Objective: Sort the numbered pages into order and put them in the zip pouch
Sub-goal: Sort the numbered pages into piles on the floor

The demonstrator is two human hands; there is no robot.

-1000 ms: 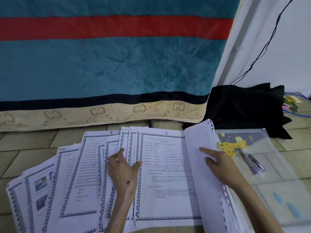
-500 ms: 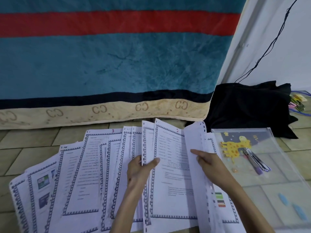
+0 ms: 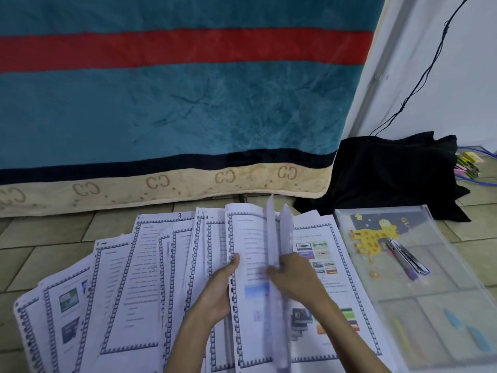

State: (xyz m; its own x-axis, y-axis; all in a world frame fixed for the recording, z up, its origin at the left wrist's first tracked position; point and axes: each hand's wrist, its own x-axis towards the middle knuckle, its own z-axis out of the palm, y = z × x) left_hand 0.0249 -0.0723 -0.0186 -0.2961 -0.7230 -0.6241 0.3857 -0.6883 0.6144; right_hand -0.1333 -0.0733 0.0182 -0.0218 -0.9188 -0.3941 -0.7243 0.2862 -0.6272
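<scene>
Several printed pages with patterned borders lie fanned across the tiled floor (image 3: pixel 53 251). One page marked 3 (image 3: pixel 150 254) lies in the fan's middle. My left hand (image 3: pixel 219 289) grips the left edge of a raised page (image 3: pixel 248 238). My right hand (image 3: pixel 293 278) pinches two upright, blurred sheets (image 3: pixel 277 238) beside it. Beneath them a page with coloured pictures (image 3: pixel 330 265) lies flat. The clear zip pouch (image 3: pixel 435 292), with a yellow giraffe print, lies flat to the right, apart from both hands.
A teal blanket (image 3: pixel 174 103) with a red stripe and beige hem hangs just behind the pages. A black cloth bag (image 3: pixel 390 168) sits at the back right. Pens (image 3: pixel 403 257) lie inside the pouch. A black cable (image 3: pixel 419 82) runs down the white wall.
Both hands lifted sheets from flat to upright and came closer together. The page underneath with coloured pictures is now uncovered. The view shifted slightly.
</scene>
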